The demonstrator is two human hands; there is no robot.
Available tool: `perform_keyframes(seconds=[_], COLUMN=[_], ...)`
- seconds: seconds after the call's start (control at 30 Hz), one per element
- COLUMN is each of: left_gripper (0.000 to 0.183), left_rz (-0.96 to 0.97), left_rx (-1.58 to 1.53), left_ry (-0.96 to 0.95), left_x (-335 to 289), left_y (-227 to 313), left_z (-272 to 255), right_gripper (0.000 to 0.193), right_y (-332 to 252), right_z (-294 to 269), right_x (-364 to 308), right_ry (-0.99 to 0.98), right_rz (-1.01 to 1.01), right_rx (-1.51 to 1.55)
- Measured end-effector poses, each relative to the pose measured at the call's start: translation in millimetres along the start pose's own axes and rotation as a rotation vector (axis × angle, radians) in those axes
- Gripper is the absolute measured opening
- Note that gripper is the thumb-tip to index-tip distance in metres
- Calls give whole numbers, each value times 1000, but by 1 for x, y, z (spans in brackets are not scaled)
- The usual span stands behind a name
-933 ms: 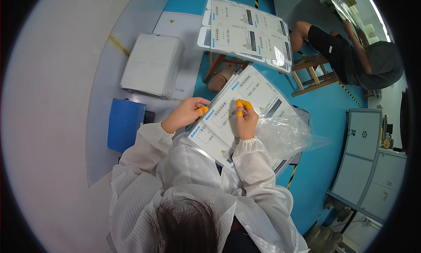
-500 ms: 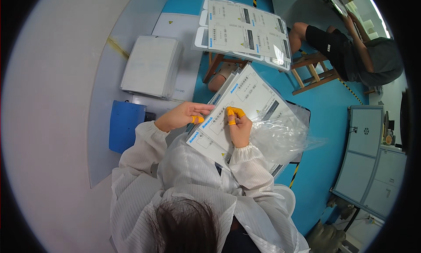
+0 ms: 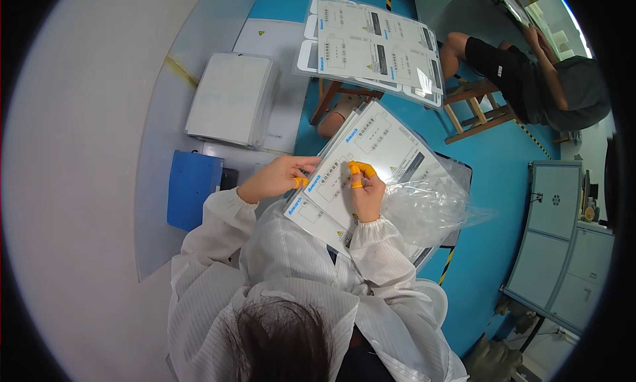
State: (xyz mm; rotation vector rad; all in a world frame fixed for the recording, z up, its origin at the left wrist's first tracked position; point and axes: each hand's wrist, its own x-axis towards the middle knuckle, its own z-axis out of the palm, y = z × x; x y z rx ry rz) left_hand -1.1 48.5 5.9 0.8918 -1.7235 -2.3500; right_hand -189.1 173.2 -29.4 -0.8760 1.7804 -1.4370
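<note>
A stack of printed white label sheets [image 3: 381, 134] lies tilted across my lap, with blue and black print on its panels. At its left edge, my left hand [image 3: 278, 175] rests with fingers stretched toward the sheets; a yellow finger cot covers its thumb. Over the middle of the top sheet, my right hand [image 3: 366, 191] has its thumb and fingertips, in yellow finger cots, drawn together in a pinch. Whatever they hold, if anything, is too small to make out. Crumpled clear plastic [image 3: 430, 210] lies over the stack's right side, beside my right wrist.
More label sheets [image 3: 377, 44] sit on a wooden stool [image 3: 324, 104] ahead. To the left are a stack of white sheets [image 3: 232, 97] and a blue box [image 3: 193, 190]. Another person [image 3: 530, 77] sits at the far right, near grey cabinets [image 3: 546, 230].
The whole view has shifted slightly. Both hands stay in nearly the same places on the sheets, the right one still pinched.
</note>
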Motion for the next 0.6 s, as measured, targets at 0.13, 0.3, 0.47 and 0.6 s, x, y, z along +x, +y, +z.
perform_keyframes(seconds=[0.13, 0.3, 0.47, 0.6], left_gripper=[45, 31, 29, 27], left_rz=[16, 54, 38, -209], left_rx=[378, 413, 426, 337], left_ry=[105, 178, 228, 139], left_x=[-1, 1, 4, 8], left_y=[4, 6, 11, 22], left_z=[10, 10, 20, 23], right_gripper=[17, 17, 20, 36], right_y=[2, 3, -10, -23], right_z=[0, -1, 0, 17], right_x=[1, 0, -5, -22], right_ry=[8, 4, -87, -398], right_rz=[4, 6, -26, -344], right_rx=[-58, -2, -20, -452])
